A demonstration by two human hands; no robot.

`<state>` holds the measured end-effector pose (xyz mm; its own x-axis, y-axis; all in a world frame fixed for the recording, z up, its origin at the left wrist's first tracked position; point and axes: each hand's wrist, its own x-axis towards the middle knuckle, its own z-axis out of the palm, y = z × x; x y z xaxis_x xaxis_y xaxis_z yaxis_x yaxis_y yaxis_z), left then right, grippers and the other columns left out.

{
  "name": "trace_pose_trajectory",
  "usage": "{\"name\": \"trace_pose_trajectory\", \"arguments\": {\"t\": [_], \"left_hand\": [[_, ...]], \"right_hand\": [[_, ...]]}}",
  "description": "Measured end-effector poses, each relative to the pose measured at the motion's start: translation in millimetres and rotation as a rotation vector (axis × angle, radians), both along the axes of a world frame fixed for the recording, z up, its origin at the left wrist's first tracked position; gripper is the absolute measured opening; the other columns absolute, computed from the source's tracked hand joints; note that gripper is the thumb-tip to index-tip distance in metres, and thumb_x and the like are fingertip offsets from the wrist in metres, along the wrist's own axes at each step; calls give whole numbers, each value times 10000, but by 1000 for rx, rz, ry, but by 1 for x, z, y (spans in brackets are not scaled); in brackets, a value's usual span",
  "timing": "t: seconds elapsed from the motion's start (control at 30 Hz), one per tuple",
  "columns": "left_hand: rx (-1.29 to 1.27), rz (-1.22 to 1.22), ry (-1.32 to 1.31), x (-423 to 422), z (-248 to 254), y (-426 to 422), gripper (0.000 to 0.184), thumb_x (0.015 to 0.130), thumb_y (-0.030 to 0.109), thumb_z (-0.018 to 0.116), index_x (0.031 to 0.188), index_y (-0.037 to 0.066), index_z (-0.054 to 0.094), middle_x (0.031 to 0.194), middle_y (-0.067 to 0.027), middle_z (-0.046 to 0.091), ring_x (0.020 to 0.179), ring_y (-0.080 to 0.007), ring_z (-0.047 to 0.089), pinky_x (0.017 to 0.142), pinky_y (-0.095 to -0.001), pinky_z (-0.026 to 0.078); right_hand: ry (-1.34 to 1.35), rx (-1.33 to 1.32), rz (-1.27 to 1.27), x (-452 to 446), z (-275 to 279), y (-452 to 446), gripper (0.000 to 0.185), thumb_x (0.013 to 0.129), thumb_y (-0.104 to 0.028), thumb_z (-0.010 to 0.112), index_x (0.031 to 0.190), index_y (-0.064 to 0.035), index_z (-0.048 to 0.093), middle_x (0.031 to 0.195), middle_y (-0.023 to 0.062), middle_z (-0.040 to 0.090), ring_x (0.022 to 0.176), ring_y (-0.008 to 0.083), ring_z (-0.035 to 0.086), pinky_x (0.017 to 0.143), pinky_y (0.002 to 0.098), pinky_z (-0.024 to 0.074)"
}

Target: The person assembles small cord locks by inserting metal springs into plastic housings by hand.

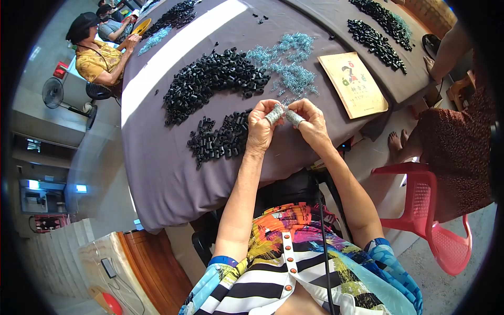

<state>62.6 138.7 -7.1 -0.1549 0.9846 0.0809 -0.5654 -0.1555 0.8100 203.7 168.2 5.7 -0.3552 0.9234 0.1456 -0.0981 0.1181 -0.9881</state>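
My left hand point(261, 126) and my right hand point(311, 122) meet over the near edge of the cloth-covered table point(173, 173). Both hands are closed in a pinch, fingertips nearly touching, with pale wrapping round the thumbs. What they hold between the fingertips is too small to make out. Just beyond them lies a pile of small clear-blue pieces point(296, 79). To the left spread a large heap of black plastic parts point(210, 79) and a smaller heap of black parts point(220, 139).
A yellow booklet point(353, 84) lies right of my hands. More black parts point(375, 44) are at the far right. A person in a yellow shirt point(97, 60) sits at the far left; another person stands at right by a red chair point(420, 197).
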Motion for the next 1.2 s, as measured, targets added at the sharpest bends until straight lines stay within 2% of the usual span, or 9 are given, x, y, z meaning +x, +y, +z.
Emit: {"name": "trace_pose_trajectory", "arguments": {"t": [0.23,0.43,0.53,0.63,0.73,0.93,1.03,1.13,1.2], "left_hand": [[16,-5,36,-2,-3,1,121,809,0,580,924,2,544,825,-90,611,680,-139,598,609,-243,511],[47,-1,-44,-3,-8,2,132,802,-5,581,927,6,540,834,-71,604,672,-125,593,627,-234,513],[45,-5,-87,-5,-8,2,139,798,0,585,929,13,540,824,-53,596,668,-113,588,620,-228,504],[35,-8,-74,-5,-9,1,143,794,10,595,927,21,542,811,-40,591,670,-104,584,611,-224,494],[37,0,-68,-6,-9,2,149,790,16,603,925,27,543,807,-36,590,674,-101,582,609,-226,490],[35,1,-54,-7,-11,2,144,793,19,597,924,38,542,818,-42,597,687,-109,584,616,-239,495],[40,-5,-77,-8,-12,3,133,799,19,587,921,41,539,826,-48,601,685,-115,584,617,-244,496],[43,-14,-126,-9,-14,4,128,802,18,581,919,40,535,829,-53,603,678,-119,584,607,-245,492],[56,-19,-151,-10,-15,4,130,801,17,581,920,39,534,827,-55,603,669,-121,583,597,-245,487]], "right_hand": [[72,-35,21,2,2,0,72,798,20,534,851,-19,563,741,-4,583,636,40,507,526,194,412],[93,-77,17,-2,7,-5,118,817,4,521,926,-17,561,739,6,581,619,36,496,517,195,414],[65,-69,35,-3,5,-6,150,833,10,504,973,-18,549,771,15,581,651,51,512,555,193,423],[15,101,-79,-6,0,-7,178,832,39,505,995,-23,538,810,23,580,721,74,541,622,204,441],[-38,144,-126,-6,0,-9,234,805,83,519,1008,-33,532,840,33,579,798,91,558,691,218,449],[4,132,-108,-6,0,-8,293,761,113,542,1008,-44,531,865,42,584,820,99,567,723,231,457],[-31,222,-89,-5,1,-8,283,772,98,540,1017,-45,533,878,42,588,796,95,562,716,220,457],[-44,266,-79,-5,-2,-6,249,802,59,525,1026,-49,534,880,40,587,765,91,549,657,218,460],[38,52,-78,-4,5,-7,216,827,17,506,1031,-48,534,830,33,586,719,95,538,602,230,455]]}}
